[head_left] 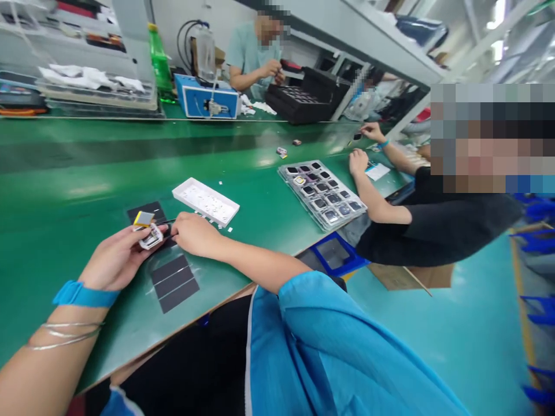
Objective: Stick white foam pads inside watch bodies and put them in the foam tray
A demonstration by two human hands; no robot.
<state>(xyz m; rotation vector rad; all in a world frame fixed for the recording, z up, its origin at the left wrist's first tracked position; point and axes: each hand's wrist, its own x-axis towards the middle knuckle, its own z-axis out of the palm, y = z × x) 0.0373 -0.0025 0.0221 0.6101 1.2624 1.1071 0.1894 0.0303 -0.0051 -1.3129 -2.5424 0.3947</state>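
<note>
My left hand (113,258) is closed round a small white part with a yellow-topped piece (147,229), held just above the green table. My right hand (193,233) is pinched on thin dark tweezers (166,222) whose tip points at that part. Under both hands lie dark grey strips (173,282) on the table. A white tray (205,200) with tiny white bits sits just beyond my right hand.
A clear tray of several small dark parts (323,193) lies to the right, by a seated person's forearm (373,202). Another person works at the far side near a black tray (295,101) and a blue box device (207,98). A blue bin (333,254) hangs at the table edge.
</note>
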